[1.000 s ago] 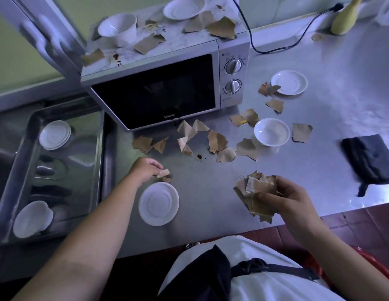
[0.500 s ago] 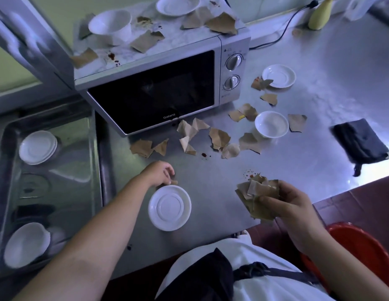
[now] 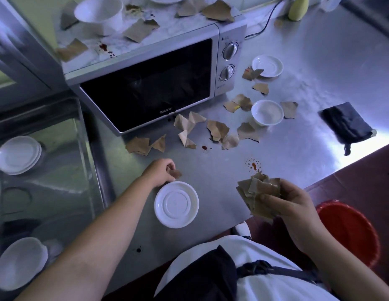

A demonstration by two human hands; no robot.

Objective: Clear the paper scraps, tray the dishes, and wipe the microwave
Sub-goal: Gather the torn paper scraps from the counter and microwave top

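Note:
My left hand (image 3: 159,171) pinches a small brown paper scrap (image 3: 176,173) just above an upturned white saucer (image 3: 176,204) on the steel counter. Over the counter's front edge, my right hand (image 3: 291,210) grips a bunch of brown scraps (image 3: 257,193). Several loose scraps (image 3: 217,130) lie in front of the silver microwave (image 3: 145,90), with more scraps (image 3: 139,30) and a white bowl (image 3: 100,13) on its stained top. A white bowl (image 3: 267,112) and a saucer (image 3: 267,66) sit to the microwave's right. The steel tray (image 3: 80,153) at left holds stacked white dishes (image 3: 18,154).
A dark folded cloth (image 3: 346,126) lies at the counter's right edge. A red bin (image 3: 350,231) stands on the floor below my right hand. Red sauce spots (image 3: 253,165) mark the counter. A power cord (image 3: 266,25) and a yellow bottle (image 3: 297,6) are at the back.
My left hand has lifted the small scrap off the counter beside the saucer. The right hand still holds its bunch, and the view has shifted so the red bin shows.

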